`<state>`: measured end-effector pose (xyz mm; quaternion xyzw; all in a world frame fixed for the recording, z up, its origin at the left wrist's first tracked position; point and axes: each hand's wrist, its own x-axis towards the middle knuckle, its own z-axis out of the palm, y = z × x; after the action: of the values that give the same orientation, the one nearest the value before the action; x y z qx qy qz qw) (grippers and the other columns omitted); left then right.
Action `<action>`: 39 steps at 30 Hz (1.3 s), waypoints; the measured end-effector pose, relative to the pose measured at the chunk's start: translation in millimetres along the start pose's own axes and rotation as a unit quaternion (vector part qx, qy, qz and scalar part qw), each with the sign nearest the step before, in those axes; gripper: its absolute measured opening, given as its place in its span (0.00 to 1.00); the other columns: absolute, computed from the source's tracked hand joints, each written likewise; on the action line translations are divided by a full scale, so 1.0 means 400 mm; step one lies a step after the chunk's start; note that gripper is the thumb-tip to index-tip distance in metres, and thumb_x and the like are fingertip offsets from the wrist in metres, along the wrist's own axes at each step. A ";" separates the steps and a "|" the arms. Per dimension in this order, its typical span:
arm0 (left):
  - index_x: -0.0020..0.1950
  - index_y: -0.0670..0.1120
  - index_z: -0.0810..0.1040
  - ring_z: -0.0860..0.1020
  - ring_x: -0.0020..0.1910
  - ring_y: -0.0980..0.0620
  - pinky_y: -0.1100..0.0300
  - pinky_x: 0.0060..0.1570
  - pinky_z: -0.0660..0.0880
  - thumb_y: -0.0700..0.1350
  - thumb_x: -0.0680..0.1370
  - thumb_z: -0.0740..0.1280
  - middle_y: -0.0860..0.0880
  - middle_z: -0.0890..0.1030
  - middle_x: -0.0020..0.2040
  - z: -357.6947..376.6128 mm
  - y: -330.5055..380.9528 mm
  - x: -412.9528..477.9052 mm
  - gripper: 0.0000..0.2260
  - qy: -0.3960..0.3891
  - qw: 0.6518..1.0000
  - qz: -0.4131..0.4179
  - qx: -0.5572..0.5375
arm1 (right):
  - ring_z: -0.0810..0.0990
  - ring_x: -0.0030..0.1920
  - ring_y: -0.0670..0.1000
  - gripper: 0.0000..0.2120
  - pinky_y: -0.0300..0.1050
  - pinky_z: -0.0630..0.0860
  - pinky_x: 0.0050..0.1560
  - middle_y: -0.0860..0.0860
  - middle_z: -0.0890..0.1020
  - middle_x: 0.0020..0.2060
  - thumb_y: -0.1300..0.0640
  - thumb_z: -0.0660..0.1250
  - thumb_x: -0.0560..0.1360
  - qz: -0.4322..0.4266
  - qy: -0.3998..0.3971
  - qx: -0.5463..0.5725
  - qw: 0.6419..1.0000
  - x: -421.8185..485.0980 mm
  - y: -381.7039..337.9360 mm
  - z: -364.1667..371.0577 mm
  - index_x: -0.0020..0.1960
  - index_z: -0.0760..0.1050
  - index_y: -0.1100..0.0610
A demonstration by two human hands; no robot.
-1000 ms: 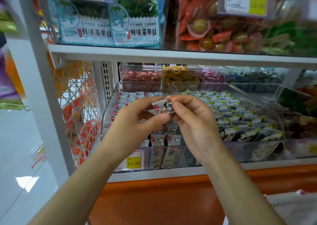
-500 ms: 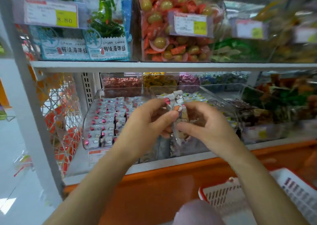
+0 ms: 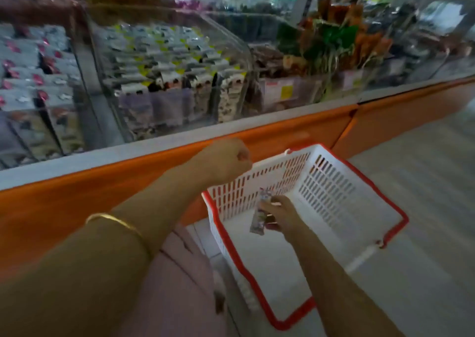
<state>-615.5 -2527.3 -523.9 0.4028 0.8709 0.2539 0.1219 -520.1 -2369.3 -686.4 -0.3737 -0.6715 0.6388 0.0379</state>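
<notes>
My right hand (image 3: 281, 216) pinches a small long snack packet (image 3: 259, 214) and holds it upright inside a white shopping basket with a red rim (image 3: 341, 182) on the floor. The basket's inside looks bare otherwise. My left hand (image 3: 226, 162) hangs above the basket's left corner, in front of the orange shelf base, with its fingers curled into a fist; nothing shows in it. A gold bangle (image 3: 115, 221) sits on my left forearm.
Clear plastic bins of wrapped snacks (image 3: 164, 79) fill the shelf above the orange base (image 3: 77, 208). More bins of mixed packets (image 3: 329, 54) stand to the right. Pale floor (image 3: 424, 182) lies right of the basket. My pink-clad knee (image 3: 180, 285) is below.
The view swung down and right from the shelf to the basket. My hands parted: the right one carried the packet down into the basket, the left let go and curled.
</notes>
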 end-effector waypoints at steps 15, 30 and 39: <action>0.57 0.47 0.75 0.79 0.41 0.55 0.66 0.35 0.74 0.47 0.78 0.64 0.51 0.79 0.47 0.023 -0.038 0.027 0.09 -0.050 0.993 -0.046 -0.099 | 0.77 0.34 0.49 0.11 0.41 0.79 0.35 0.54 0.76 0.42 0.62 0.69 0.72 0.155 0.033 -0.154 0.975 0.185 0.351 0.043 0.50 0.70 0.59; 0.56 0.43 0.78 0.82 0.43 0.51 0.55 0.43 0.80 0.44 0.78 0.64 0.47 0.81 0.46 -0.096 -0.024 -0.075 0.09 -0.008 0.988 -0.046 -0.145 | 0.82 0.38 0.52 0.06 0.43 0.78 0.36 0.55 0.82 0.38 0.56 0.64 0.77 -0.150 -0.060 -0.216 0.963 -0.068 -0.324 0.025 0.44 0.76 0.56; 0.50 0.44 0.81 0.78 0.36 0.55 0.62 0.34 0.75 0.43 0.78 0.64 0.49 0.81 0.39 -0.391 -0.236 -0.354 0.07 0.244 0.955 -0.109 -0.126 | 0.80 0.34 0.44 0.03 0.34 0.75 0.31 0.46 0.79 0.39 0.56 0.63 0.79 -0.479 -0.166 -0.221 0.834 -0.356 -0.650 0.412 0.49 0.75 0.51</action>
<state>-649.7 -2740.7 -442.2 0.2127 0.8737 0.4371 -0.0172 -622.8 -2559.8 -425.0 0.1072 -0.8859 0.4279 0.1436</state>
